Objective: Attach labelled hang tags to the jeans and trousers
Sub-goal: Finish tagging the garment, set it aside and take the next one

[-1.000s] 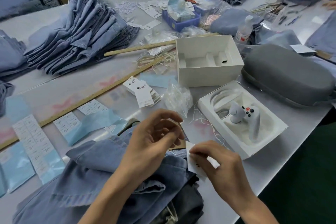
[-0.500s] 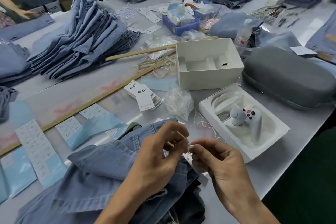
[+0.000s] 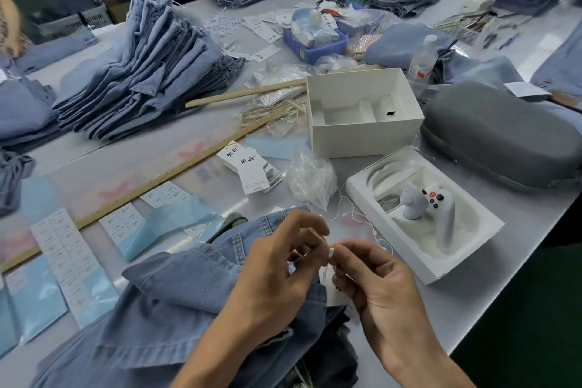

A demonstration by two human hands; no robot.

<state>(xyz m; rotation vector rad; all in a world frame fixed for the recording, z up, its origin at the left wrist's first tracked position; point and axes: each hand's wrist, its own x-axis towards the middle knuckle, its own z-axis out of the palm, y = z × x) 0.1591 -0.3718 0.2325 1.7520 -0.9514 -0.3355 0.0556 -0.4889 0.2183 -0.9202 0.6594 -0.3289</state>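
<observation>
Left hand [image 3: 280, 264] and right hand [image 3: 378, 280] both pinch thin white tag string [image 3: 331, 251]; small white card hang tag [image 3: 330, 288] dangles below grip. String limp, slippery: pinch near ends over soft blue denim jeans [image 3: 176, 302].

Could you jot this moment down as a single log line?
step: tying tag string | left hand: pinches string | right hand: pinches string, tag below | jeans: under hands

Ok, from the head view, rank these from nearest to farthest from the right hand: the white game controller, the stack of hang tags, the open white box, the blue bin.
From the right hand:
1. White game controller, in its tray just ahead and to the right.
2. Stack of hang tags, ahead and to the left.
3. Open white box, straight ahead, beyond the controller's tray.
4. Blue bin, far across the table.
</observation>
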